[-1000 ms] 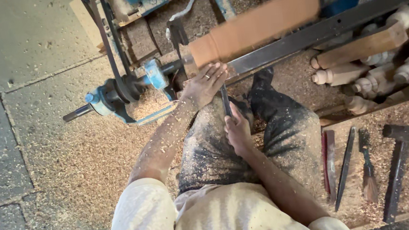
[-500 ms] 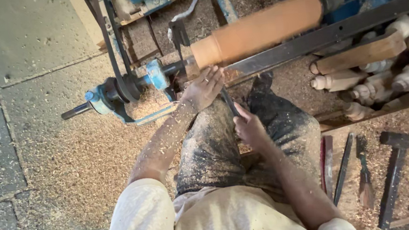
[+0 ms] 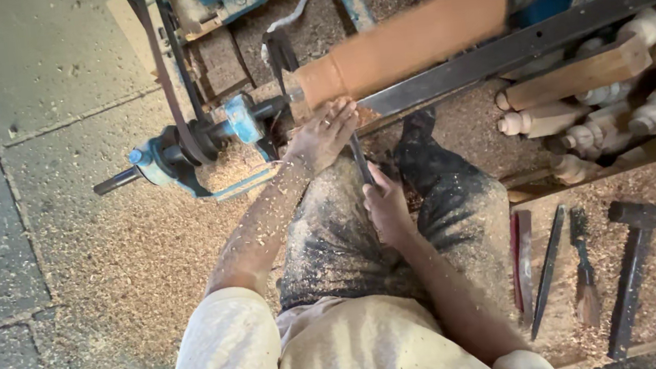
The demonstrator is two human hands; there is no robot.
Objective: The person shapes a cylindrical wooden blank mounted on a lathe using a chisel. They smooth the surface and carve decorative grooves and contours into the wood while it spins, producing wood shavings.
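Currently: both my hands steady a chisel at the lathe.
My left hand (image 3: 325, 133) lies spread, palm down, over the chisel (image 3: 360, 158) beside the near-left end of the orange wooden workpiece (image 3: 410, 43). My right hand (image 3: 385, 203) is clenched around the chisel's handle, nearer me.

Right shelf: hammer (image 3: 637, 260), pliers (image 3: 586, 281), dark chisels (image 3: 547, 268) — lying in sawdust.
Upper right: turned pale spindles (image 3: 544, 120) — stacked.
Floor: stone slabs (image 3: 1, 245).
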